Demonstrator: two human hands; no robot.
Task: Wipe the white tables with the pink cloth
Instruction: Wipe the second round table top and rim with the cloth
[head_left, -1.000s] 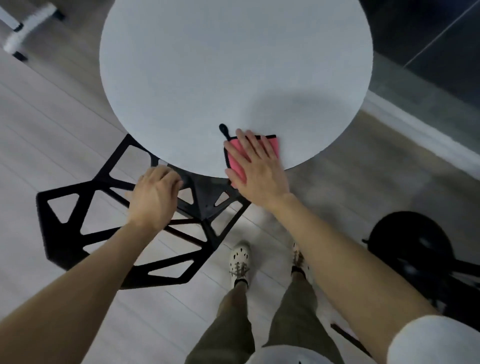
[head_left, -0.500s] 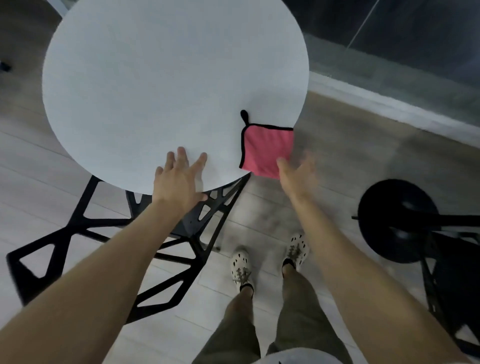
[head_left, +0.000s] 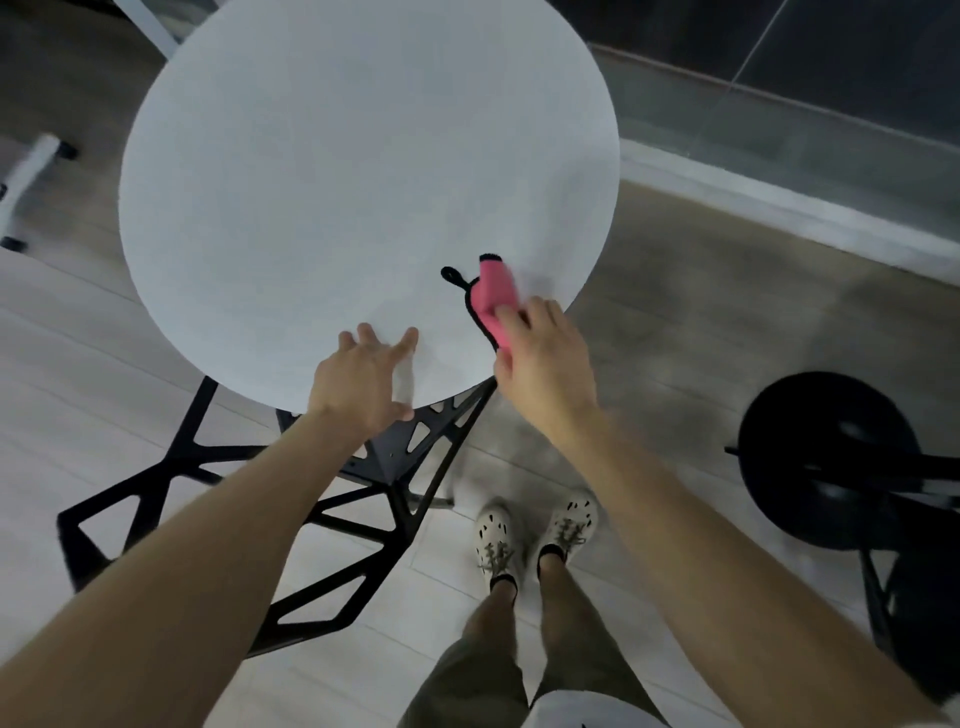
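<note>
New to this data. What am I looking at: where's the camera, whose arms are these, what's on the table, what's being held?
There is no robot here. A person does the job with bare hands, and the single camera sits on their head, looking forward and down. That is why you see both forearms from above and the person's own shoes on the floor.

The surface is a round white table. The only thing on it is a pink cloth with a black edge, near the close rim. The right hand grips the cloth, which is bunched up. The left hand rests on the tabletop with spread fingers and holds nothing. A black lattice chair stands partly under the table.
</note>
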